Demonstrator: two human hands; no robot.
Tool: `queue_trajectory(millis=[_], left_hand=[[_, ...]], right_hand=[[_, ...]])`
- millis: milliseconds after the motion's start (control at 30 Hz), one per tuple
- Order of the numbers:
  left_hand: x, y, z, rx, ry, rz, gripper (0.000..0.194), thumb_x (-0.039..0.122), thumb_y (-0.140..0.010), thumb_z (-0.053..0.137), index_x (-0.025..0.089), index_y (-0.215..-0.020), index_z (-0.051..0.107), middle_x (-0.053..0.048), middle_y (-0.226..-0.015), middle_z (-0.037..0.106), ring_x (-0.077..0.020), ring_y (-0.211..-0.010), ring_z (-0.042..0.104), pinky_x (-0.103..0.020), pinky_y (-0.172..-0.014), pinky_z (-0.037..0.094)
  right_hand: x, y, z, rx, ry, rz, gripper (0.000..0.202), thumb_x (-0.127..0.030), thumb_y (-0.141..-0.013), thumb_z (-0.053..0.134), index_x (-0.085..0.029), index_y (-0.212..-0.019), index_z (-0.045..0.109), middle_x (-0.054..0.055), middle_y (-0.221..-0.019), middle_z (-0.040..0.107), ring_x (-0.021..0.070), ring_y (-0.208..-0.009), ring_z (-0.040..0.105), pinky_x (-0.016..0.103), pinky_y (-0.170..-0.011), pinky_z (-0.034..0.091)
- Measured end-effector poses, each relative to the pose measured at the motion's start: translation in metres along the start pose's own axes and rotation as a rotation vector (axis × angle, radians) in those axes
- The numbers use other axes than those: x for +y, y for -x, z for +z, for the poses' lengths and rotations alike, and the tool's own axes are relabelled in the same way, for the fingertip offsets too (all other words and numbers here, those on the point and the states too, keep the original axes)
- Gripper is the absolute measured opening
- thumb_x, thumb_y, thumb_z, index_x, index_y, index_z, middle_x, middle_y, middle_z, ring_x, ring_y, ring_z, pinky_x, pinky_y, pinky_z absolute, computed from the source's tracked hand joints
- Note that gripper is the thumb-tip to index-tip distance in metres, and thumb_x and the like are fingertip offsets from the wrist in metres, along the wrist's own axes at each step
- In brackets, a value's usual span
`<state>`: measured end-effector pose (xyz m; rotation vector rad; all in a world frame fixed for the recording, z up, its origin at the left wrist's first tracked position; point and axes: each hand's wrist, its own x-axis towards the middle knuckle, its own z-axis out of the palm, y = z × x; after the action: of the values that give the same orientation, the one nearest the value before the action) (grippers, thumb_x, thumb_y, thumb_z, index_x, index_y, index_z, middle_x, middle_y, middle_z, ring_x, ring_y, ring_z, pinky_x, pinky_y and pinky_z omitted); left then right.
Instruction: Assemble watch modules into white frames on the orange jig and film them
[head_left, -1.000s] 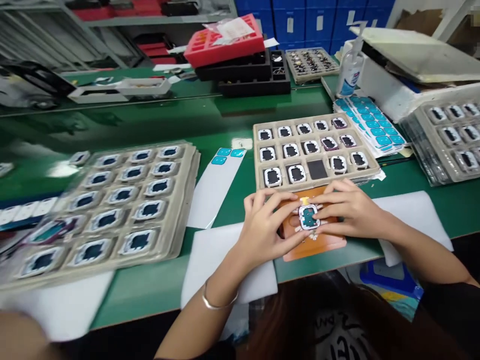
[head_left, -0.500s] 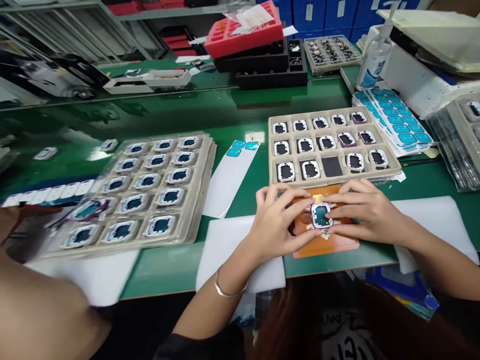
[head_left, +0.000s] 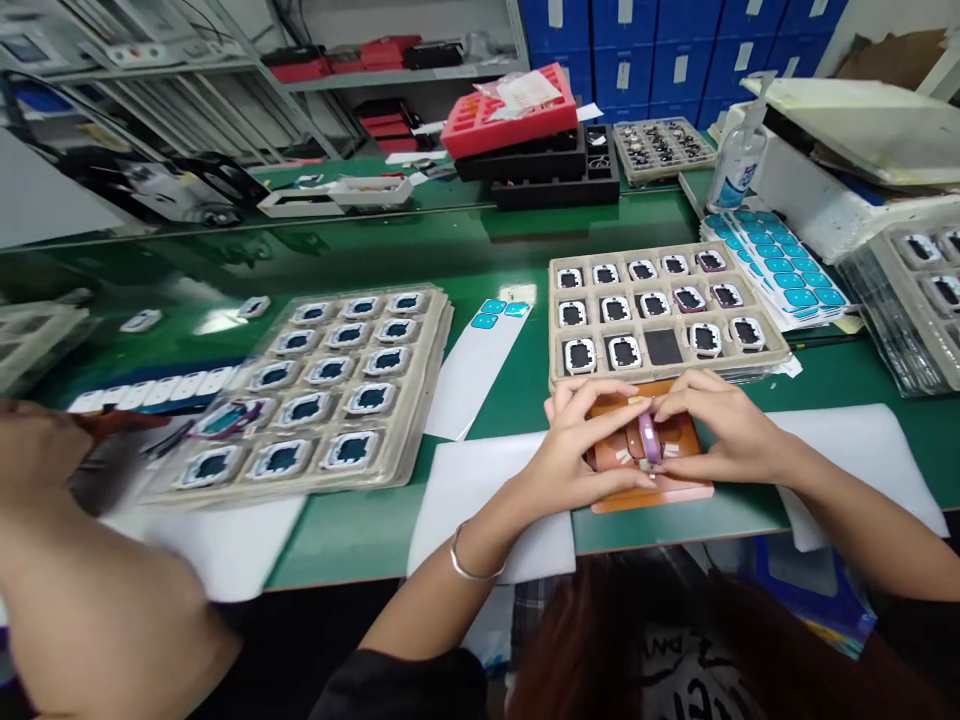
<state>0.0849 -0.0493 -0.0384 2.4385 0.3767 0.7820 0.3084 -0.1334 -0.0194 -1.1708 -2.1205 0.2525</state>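
Between my two hands a purple watch case (head_left: 649,437) stands on its edge, its side facing up toward me. My left hand (head_left: 581,445) pinches it from the left with thumb and fingers, a silver bangle on that wrist. From the right, my right hand (head_left: 724,430) grips the same case with fingertips at its top and bottom. Below them lies an orange mat (head_left: 682,490) with small white pieces on it. Just behind is a beige tray (head_left: 555,375) of watch cases, with one front-row compartment showing only its dark bottom.
A stacked tray of watch cases (head_left: 427,400) stands left, beside a white sheet with teal stickers (head_left: 469,375). Another person's arm (head_left: 97,580) reaches in at far left. White foam sheets (head_left: 495,500), a pump bottle (head_left: 739,165) and teal sticker sheets (head_left: 795,260) lie around.
Both hands have turned the watch case from its open inner face onto its edge, showing the purple side. The whole view has shifted slightly, and the other person's hand at left has come into view.
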Motion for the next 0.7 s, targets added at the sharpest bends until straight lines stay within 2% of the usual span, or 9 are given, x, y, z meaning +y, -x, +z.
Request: queue_trajectory(millis=[67,133,233,333,467,533,600,700], left_hand=[[0.0,0.0,0.002,-0.006,0.01,0.065,0.075,0.065,-0.08,0.068,0.032,-0.145,0.05,-0.012,-0.135,0.055,-0.0289,-0.123,0.045,-0.048,-0.105,0.033],[-0.001,0.0,0.005,0.042,0.014,0.123,0.076,0.064,-0.082,0.066,0.033,-0.148,0.045,-0.011,-0.133,0.056,-0.0276,-0.12,0.047,-0.047,-0.102,0.035],[-0.002,0.0,0.006,0.143,-0.013,0.155,0.062,0.06,-0.085,0.065,0.033,-0.14,0.055,-0.008,-0.117,0.067,-0.0247,-0.109,0.051,-0.043,-0.095,0.039],[-0.004,0.0,0.004,0.151,-0.047,0.097,0.048,0.062,-0.084,0.065,0.032,-0.121,0.07,-0.006,-0.099,0.072,-0.0235,-0.099,0.054,-0.042,-0.091,0.041],[-0.005,-0.002,0.0,0.171,0.035,0.094,0.045,0.064,-0.08,0.069,0.031,-0.109,0.074,-0.005,-0.094,0.074,-0.0223,-0.095,0.058,-0.042,-0.089,0.045],[-0.004,-0.005,-0.002,0.18,0.166,0.157,0.042,0.058,-0.077,0.075,0.03,-0.108,0.074,-0.005,-0.093,0.075,-0.0219,-0.095,0.059,-0.041,-0.088,0.048],[-0.003,-0.007,-0.004,0.129,0.32,0.198,0.041,0.052,-0.076,0.079,0.03,-0.11,0.074,-0.005,-0.094,0.077,-0.0223,-0.099,0.061,-0.04,-0.086,0.051],[0.0,-0.009,-0.007,0.006,0.451,0.13,0.04,0.051,-0.077,0.078,0.027,-0.108,0.075,-0.007,-0.097,0.077,-0.0237,-0.103,0.063,-0.041,-0.087,0.055]], right_hand=[[-0.002,0.0,0.003,0.026,-0.2,0.072,0.037,-0.038,-0.078,0.079,-0.021,-0.103,0.057,0.003,-0.091,0.067,0.0174,-0.08,0.064,0.029,-0.07,0.051],[-0.005,0.001,0.006,0.036,-0.404,0.114,0.045,-0.039,-0.077,0.081,-0.023,-0.107,0.051,0.003,-0.096,0.067,0.0169,-0.085,0.068,0.027,-0.073,0.054],[-0.007,0.001,0.008,-0.025,-0.572,0.114,0.047,-0.038,-0.082,0.078,-0.024,-0.114,0.048,0.004,-0.104,0.068,0.017,-0.097,0.069,0.027,-0.08,0.055],[-0.007,-0.001,0.006,-0.061,-0.534,0.039,0.038,-0.038,-0.086,0.075,-0.024,-0.114,0.054,0.004,-0.102,0.068,0.0157,-0.093,0.068,0.029,-0.08,0.054],[-0.008,-0.007,0.002,-0.136,-0.456,-0.12,0.012,-0.033,-0.095,0.064,-0.022,-0.096,0.067,0.001,-0.082,0.069,0.0147,-0.081,0.062,0.032,-0.081,0.048],[-0.009,-0.009,0.0,-0.164,-0.467,-0.148,0.019,-0.031,-0.1,0.056,-0.02,-0.091,0.069,0.004,-0.083,0.07,0.0157,-0.086,0.062,0.033,-0.082,0.048],[-0.01,-0.01,-0.001,-0.177,-0.476,-0.165,0.026,-0.03,-0.103,0.049,-0.02,-0.09,0.069,0.005,-0.083,0.07,0.0155,-0.084,0.061,0.033,-0.08,0.047],[-0.01,-0.009,0.0,-0.175,-0.489,-0.165,0.028,-0.03,-0.104,0.046,-0.019,-0.088,0.066,0.004,-0.076,0.067,0.0139,-0.075,0.058,0.031,-0.076,0.046]])
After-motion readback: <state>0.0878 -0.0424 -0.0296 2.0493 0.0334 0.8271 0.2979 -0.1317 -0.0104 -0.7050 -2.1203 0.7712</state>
